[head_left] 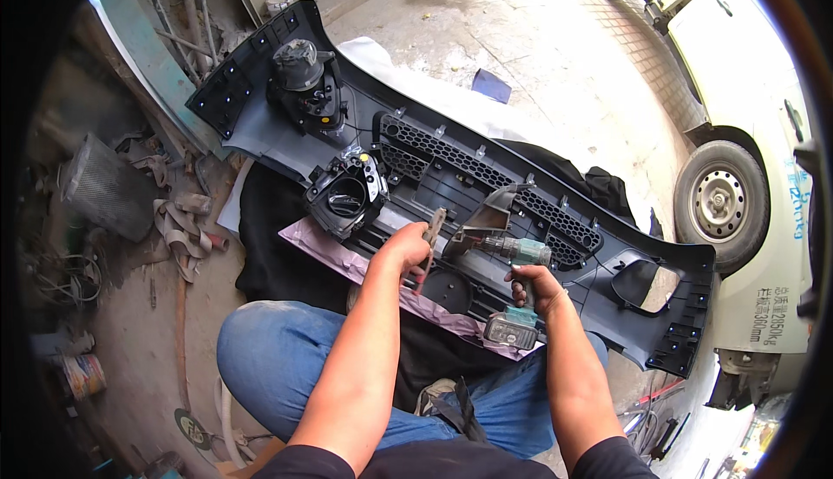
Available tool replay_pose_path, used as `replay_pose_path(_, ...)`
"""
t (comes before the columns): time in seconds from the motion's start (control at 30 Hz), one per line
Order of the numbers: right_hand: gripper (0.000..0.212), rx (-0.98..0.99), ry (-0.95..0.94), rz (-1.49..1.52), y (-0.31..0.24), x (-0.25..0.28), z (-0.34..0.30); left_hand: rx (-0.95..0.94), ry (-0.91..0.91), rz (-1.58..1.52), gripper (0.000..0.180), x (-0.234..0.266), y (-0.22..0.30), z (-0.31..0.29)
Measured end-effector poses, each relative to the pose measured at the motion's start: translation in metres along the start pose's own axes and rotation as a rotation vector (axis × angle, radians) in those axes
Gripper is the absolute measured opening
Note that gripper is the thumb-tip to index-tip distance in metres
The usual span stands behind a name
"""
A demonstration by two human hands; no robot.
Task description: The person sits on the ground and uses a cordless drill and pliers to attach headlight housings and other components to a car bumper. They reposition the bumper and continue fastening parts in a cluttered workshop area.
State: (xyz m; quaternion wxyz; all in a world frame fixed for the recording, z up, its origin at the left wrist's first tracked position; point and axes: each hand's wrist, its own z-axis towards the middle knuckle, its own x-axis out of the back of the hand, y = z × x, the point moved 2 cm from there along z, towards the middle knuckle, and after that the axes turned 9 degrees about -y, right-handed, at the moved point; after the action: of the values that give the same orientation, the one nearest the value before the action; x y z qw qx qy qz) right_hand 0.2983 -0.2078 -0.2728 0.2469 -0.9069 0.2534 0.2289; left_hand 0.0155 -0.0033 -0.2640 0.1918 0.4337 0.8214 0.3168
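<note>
A large black car bumper [625,258], inner face up, lies across the ground before me. My left hand [404,249] is closed round a pair of pliers [436,224] with a red handle, jaws pointing up, over the bumper's middle. My right hand [540,286] grips a teal cordless drill [523,252] by its handle; its chuck faces left. Just beyond the drill, a grey curved plastic piece [488,216] stands up from the bumper. A black round lamp unit [345,199] sits left of my left hand, and a second lamp unit [304,88] is farther up the left end.
Black cloth [269,227] and pinkish sheeting [325,249] lie under the bumper. Straps [184,236] and a mesh cylinder [111,186] clutter the left. A pale truck with a wheel [722,203] stands right. A blue flat piece [492,86] lies beyond.
</note>
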Motion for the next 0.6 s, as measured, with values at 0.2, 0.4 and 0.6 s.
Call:
replay_pose_path(0.2, 0.029, 0.007, -0.011, -0.018, 0.005, 0.004, -0.001, 0.226, -0.174, 0.306, 0.046, 0.010, 0.015, -0.010)
replay_pose_path(0.4, 0.029, 0.004, 0.006, -0.023, 0.004, 0.005, -0.004, 0.184, -0.300, 0.140, 0.041, -0.001, 0.018, -0.008)
replay_pose_path(0.6, 0.031, 0.003, 0.021, -0.031, 0.004, 0.001, -0.005, 0.260, -0.325, 0.302, 0.027, -0.004, 0.026, -0.004)
